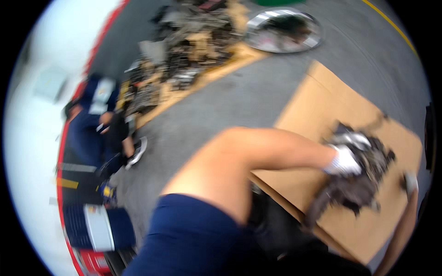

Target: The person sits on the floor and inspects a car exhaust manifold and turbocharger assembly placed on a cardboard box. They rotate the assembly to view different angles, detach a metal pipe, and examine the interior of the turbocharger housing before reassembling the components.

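A jumbled heap of dark grey, ragged scraps [352, 188] lies on a flat sheet of brown cardboard [304, 115] at the right. My left hand [347, 159], in a white glove, reaches across from the lower middle and touches the upper left side of the heap. Motion blur smears its fingers and anything between them. My right hand [410, 182], also gloved, is beside the heap near the cardboard's right edge. A dark patch shows at its fingers, too blurred to name.
Another person [87, 135] in navy crouches at the left. Mixed dark scraps [184, 50] cover more cardboard at the far left. A round, shiny metal tray [283, 30] with dark contents stands at the far side. A blue drum [122, 225] with a white band is at the lower left.
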Motion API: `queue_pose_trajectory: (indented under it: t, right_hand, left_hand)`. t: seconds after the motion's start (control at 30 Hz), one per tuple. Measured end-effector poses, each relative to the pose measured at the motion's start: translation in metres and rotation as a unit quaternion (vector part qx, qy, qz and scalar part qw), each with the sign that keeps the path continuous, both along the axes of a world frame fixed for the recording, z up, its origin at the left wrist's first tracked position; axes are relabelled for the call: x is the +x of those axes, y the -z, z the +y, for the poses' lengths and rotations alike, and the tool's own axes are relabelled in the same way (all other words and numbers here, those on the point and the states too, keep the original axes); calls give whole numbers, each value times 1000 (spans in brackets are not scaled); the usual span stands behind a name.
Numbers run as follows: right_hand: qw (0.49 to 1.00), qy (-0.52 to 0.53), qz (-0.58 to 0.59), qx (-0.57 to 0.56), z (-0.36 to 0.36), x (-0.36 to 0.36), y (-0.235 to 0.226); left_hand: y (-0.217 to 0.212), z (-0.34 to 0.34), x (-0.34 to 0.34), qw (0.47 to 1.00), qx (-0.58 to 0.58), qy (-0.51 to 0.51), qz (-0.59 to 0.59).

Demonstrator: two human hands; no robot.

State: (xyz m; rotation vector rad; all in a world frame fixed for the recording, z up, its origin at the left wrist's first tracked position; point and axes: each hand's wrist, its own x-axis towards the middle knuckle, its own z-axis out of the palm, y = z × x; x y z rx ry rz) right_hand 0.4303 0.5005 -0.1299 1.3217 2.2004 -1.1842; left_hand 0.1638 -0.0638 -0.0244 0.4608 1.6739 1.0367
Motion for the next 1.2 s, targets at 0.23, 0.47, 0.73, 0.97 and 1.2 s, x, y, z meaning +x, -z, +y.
queue_pose_trajectory:
  t: [0.23, 0.47, 0.73, 0.97, 1.2]
  right_hand:
    - [996, 44, -62, 43, -70, -41, -33]
    - [997, 62, -37, 5, -100, -76, -24]
    - [1000, 26, -17, -2, -120, -114, -27]
    - [992, -126, 9, 19, -174, -168, -73]
    - [979, -190, 59, -41, -256, -188, -86]
  left_hand:
    - [60, -47, -3, 981, -180, 59, -44]
    - [46, -113, 77, 953, -86, 166, -239]
    - [34, -101, 124, 970, -167, -42, -169]
    - [33, -83, 122, 962, -141, -146, -184]
    - [57, -79, 124, 950, -163, -183, -191]
